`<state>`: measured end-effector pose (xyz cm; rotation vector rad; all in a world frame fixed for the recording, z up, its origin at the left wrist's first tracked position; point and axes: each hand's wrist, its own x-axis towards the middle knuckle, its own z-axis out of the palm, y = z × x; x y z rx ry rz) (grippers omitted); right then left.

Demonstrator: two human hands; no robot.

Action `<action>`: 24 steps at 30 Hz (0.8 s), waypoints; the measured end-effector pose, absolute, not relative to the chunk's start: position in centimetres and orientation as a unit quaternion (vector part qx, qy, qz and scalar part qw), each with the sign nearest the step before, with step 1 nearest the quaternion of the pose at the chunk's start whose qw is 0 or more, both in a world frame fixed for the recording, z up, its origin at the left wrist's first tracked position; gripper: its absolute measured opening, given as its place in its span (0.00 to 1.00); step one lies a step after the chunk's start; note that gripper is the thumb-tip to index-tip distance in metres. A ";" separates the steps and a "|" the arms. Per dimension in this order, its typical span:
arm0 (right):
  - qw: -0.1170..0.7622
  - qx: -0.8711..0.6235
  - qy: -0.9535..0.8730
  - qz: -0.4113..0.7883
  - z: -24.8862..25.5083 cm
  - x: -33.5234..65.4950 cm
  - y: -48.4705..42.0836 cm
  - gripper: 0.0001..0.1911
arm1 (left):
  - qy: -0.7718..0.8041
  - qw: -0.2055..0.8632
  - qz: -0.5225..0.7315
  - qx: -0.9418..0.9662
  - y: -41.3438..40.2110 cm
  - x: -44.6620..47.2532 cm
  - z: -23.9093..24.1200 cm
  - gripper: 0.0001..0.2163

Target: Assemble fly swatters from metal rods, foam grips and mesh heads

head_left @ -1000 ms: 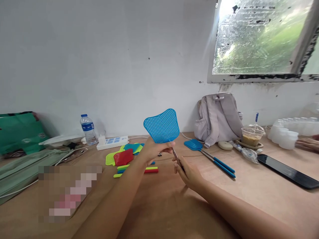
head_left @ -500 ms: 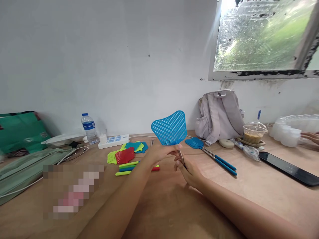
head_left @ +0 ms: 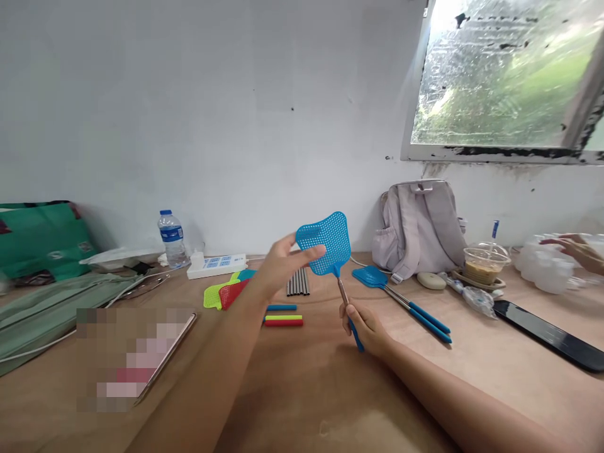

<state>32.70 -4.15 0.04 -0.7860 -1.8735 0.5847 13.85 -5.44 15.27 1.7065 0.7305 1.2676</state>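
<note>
Now the left hand (head_left: 278, 264) had let go and opened beside the blue fly swatter (head_left: 326, 242). Only the right hand (head_left: 365, 327) squeezed its handle, holding it upright over the desk (head_left: 306, 390), near coloured handles (head_left: 283, 319).

Two blue swatters (head_left: 330, 242) (head_left: 370, 276), one bottle (head_left: 172, 236), one backpack (head_left: 418, 223).

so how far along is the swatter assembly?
Done: two blue swatters lie finished on the table. In hand: right hand grips a third blue swatter, left hand open at its head. Left: loose heads, metal rods and coloured grips.
</note>
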 end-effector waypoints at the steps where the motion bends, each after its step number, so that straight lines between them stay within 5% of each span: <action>1: 0.487 -0.325 -0.773 0.244 0.1 32.7 -4.1 0.21 | 0.306 0.406 0.527 0.681 -5.5 13.3 15.8 0.22; 6: 0.355 -0.329 -0.843 0.234 0.6 33.3 -4.1 0.23 | 0.445 0.210 0.516 0.701 -6.4 10.7 17.6 0.23; 10: 0.214 -0.343 -0.902 0.152 1.3 34.6 -3.7 0.19 | 0.510 0.171 0.408 0.737 -6.9 8.9 18.4 0.25; 15: 0.232 -0.426 -0.867 0.110 1.1 34.9 -3.4 0.15 | 0.579 0.218 0.263 0.740 -6.6 8.8 17.8 0.24; 19: 0.275 -0.418 -0.856 0.131 0.8 34.6 -3.7 0.13 | 0.660 0.144 0.273 0.685 -6.2 10.4 16.8 0.25; 24: 0.365 -0.385 -0.832 0.163 0.8 34.5 -3.7 0.12 | 0.640 0.185 0.285 0.689 -7.1 11.7 16.8 0.26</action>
